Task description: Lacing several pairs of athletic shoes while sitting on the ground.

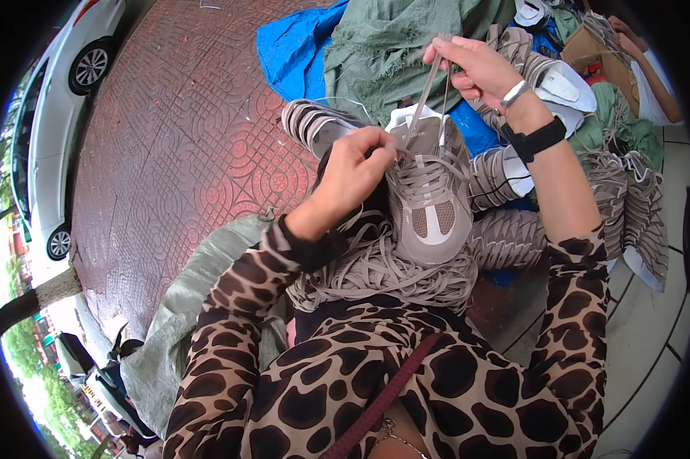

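We note a white car (43, 130) parked at left on red patterned paving (184, 138); blue tarpaulin (291, 38) and green cloth (391, 38) lie ahead, other shoes (567, 86) beyond.

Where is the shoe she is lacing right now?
In the head view, the grey shoe sits centre frame on a heap of loose laces in her lap, left hand at its tongue, right hand pulling the lace ends above.

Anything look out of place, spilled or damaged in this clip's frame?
Nothing looks damaged. The right hand pulls a grey lace up from the grey sneaker, the left hand steadying its tongue. The loose laces heaped in the lap are a tangle.
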Available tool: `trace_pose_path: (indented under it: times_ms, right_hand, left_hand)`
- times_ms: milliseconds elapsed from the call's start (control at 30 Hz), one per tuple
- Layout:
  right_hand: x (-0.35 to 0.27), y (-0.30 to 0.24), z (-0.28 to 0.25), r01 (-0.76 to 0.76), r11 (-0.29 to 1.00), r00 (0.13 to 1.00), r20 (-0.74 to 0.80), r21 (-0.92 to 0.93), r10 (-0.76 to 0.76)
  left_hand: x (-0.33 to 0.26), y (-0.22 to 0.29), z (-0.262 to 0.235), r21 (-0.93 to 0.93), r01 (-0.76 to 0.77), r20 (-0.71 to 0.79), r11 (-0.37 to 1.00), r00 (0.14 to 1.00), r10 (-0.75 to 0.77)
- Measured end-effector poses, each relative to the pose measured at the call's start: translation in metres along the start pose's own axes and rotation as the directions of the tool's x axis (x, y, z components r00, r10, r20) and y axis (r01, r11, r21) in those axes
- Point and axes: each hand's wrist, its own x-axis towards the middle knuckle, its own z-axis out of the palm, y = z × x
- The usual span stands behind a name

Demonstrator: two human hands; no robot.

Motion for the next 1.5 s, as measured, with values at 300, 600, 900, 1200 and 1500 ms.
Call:
trace_pose_path:
  times_ms: [300,600,900,1200,1500]
  right_hand:
    - [0.070,0.019,-0.063,0.083,0.990,0.995,-0.066,0.112,-0.076]
    - [0.074,-0.026,-0.047,0.367,0.919,0.874,-0.286,-0.144,-0.393]
    - [0.061,-0.070,-0.050,0.046,0.461,0.990,-0.021,-0.886,-0.137]
    - [-0.041,0.009,0.051,0.157,0.955,0.988,0.050,-0.251,-0.149]
    - [-0.107,-0.050,-0.043,0.470,0.638,0.852,-0.125,0.610,-0.508]
  left_hand:
    - [-0.016,-0.006,-0.047,0.423,-0.309,0.272,0.852,0.940,0.206]
    - [0.050,-0.002,-0.033,0.074,0.041,0.089,0.996,0.995,-0.048]
    - [0.115,0.020,0.000,-0.664,0.273,0.369,0.696,0.929,-0.013]
    - [0.117,0.072,-0.043,-0.715,-0.038,0.132,0.698,0.973,0.187]
    - [0.082,0.095,-0.121,-0.872,0.102,0.121,0.479,0.993,0.009]
